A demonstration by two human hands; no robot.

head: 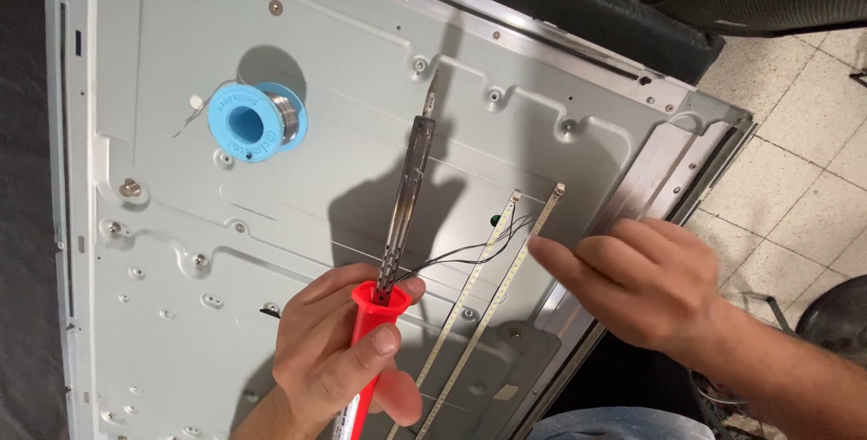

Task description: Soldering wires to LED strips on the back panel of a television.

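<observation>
Head view: soldering iron (405,196) in my left hand (348,354), fingers wrapped on its red handle, tip toward upper frame.
Right hand (646,282): fingers loosely extended, empty, touching LED strips (506,264), nearer them.

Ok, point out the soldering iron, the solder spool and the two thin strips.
soldering iron (408,189), head view, on its metal shaft above the red handle.
solder spool (246,122), head view, on its blue front flange.
thin strips (502,270), head view, on the right strip's middle, beside the fingertips.
</observation>
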